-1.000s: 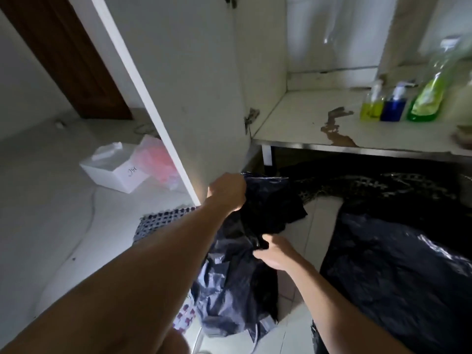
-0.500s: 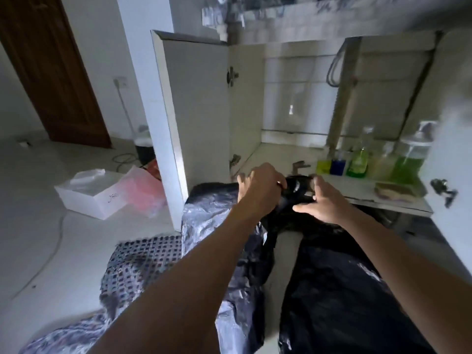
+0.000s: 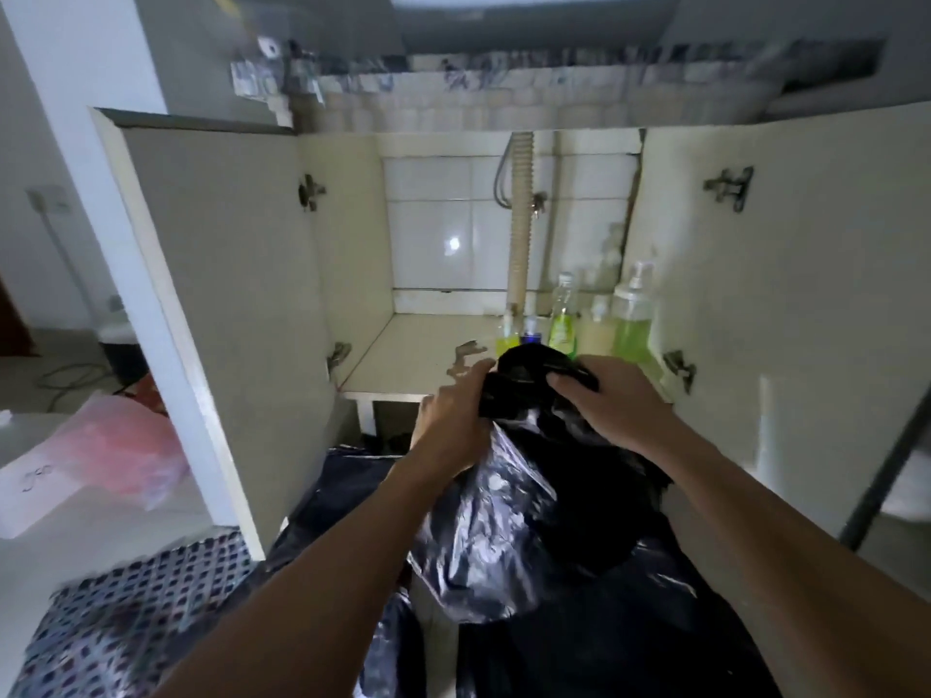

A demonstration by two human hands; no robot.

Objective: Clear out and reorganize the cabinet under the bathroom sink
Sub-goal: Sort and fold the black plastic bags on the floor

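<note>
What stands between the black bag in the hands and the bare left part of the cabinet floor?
Nothing visible does. Both the left hand and the right hand grip the black bag just in front of the cabinet floor, whose left part is bare. The bottles stand only at the right, behind the bag's top.

Dim room; white tiled wall (image 3: pixel 433 234), pale floor (image 3: pixel 65 551).
</note>
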